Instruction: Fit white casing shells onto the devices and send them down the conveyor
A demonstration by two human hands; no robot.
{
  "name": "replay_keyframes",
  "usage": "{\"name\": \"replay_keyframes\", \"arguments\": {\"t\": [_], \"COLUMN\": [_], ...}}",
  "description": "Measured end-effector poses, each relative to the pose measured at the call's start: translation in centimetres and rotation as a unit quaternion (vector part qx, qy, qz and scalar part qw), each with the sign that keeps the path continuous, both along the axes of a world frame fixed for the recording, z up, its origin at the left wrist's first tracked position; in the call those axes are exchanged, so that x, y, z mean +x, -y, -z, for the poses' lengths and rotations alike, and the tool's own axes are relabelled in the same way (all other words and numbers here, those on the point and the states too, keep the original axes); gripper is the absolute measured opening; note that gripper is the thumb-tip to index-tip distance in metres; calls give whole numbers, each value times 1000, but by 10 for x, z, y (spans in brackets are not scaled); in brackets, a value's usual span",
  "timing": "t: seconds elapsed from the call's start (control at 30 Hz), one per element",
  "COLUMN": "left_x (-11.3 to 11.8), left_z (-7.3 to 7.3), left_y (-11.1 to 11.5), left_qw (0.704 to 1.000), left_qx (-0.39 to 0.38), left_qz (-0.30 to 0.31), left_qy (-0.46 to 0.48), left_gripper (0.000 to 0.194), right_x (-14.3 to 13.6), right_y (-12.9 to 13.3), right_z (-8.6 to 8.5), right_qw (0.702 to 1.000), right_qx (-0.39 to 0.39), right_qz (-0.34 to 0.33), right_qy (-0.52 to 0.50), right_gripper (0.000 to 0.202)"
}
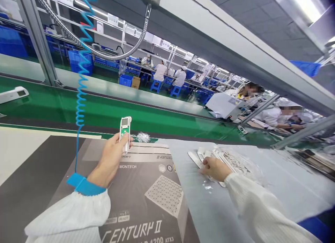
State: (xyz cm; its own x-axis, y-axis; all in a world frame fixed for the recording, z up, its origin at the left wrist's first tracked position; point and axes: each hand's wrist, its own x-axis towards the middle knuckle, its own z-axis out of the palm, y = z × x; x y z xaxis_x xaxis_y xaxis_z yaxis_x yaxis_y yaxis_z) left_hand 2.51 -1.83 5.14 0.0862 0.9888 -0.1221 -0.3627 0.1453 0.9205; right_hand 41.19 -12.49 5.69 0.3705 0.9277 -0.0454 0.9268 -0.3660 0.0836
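My left hand (111, 154) is closed around a slim white handheld device (125, 126), held upright over the dark printed cardboard. Its front shows a small grey screen and a bare green circuit board. Around the left wrist is a blue anti-static strap (86, 184) with a coiled cord. On the grey sheet to the right, my right hand (216, 169) has its fingers pinched at the near-left side of a pile of white plastic casing parts (206, 154). The fingertips are partly hidden among the parts. Clear plastic bagging (248, 162) lies over the pile's right side.
Flat cardboard (141, 194) printed with "CENTURY II" covers the bench in front of me. Beyond it runs a green conveyor belt (162, 121) carrying another white device (14, 94) at left and one (242, 130) at right. A blue coiled cord (81, 79) hangs at left. Co-workers sit farther off.
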Motion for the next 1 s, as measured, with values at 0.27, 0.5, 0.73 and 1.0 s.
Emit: {"name": "replay_keyframes", "arguments": {"t": [0.27,0.5,0.73,1.0], "left_x": [1,1,-8,-2], "left_z": [-7,-2,14,26], "left_y": [3,0,1,16], "left_qw": [997,998,925,804], "left_qx": [-14,36,229,286], "left_qz": [17,14,16,178], "left_qy": [75,-42,-303,-490], "left_gripper": [30,43,33,31], "right_x": [-16,-145,-160,-157], "right_y": [-4,-50,-82,-67], "right_z": [-21,-21,-3,33], "right_qw": [993,866,837,832], "right_qx": [-20,-80,61,116], "right_qz": [-46,-319,-285,-202], "right_qy": [-103,-377,-464,-503], "right_gripper": [14,30,67,55]}}
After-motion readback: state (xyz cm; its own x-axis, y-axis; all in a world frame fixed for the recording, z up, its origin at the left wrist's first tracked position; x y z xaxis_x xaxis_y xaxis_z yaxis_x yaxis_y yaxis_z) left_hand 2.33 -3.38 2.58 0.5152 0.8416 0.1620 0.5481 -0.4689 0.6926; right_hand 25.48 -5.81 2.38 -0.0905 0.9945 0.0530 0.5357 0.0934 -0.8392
